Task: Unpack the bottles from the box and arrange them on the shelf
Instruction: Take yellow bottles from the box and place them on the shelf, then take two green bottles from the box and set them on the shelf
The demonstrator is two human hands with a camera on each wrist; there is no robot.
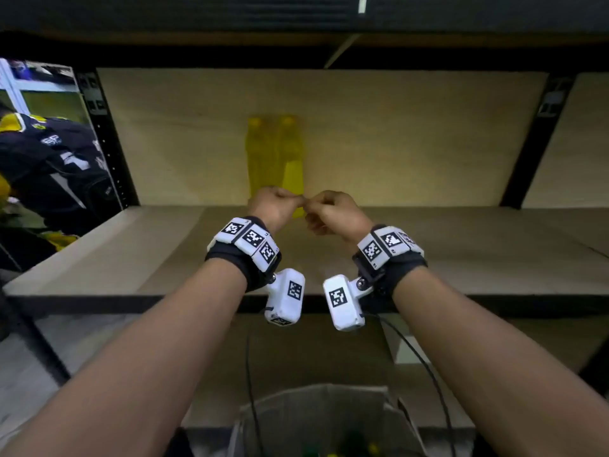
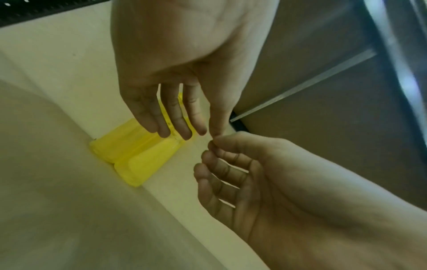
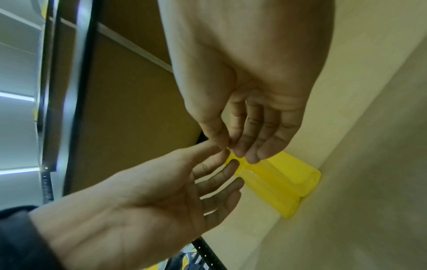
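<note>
No brand, label or writing can be read on the bottles (image 1: 275, 153). Two of them, translucent yellow with yellow caps, stand upright and touching side by side on the shelf (image 1: 428, 245), back against its pale rear panel. The left hand (image 1: 275, 206) and right hand (image 1: 333, 211) hover just in front of them, fingertips meeting near the bottle tops. In the wrist views both hands hang loose with fingers slack and slightly spread, holding nothing. The box (image 1: 316, 410) sits below, between the forearms, its flaps up; its contents are too dark to tell.
</note>
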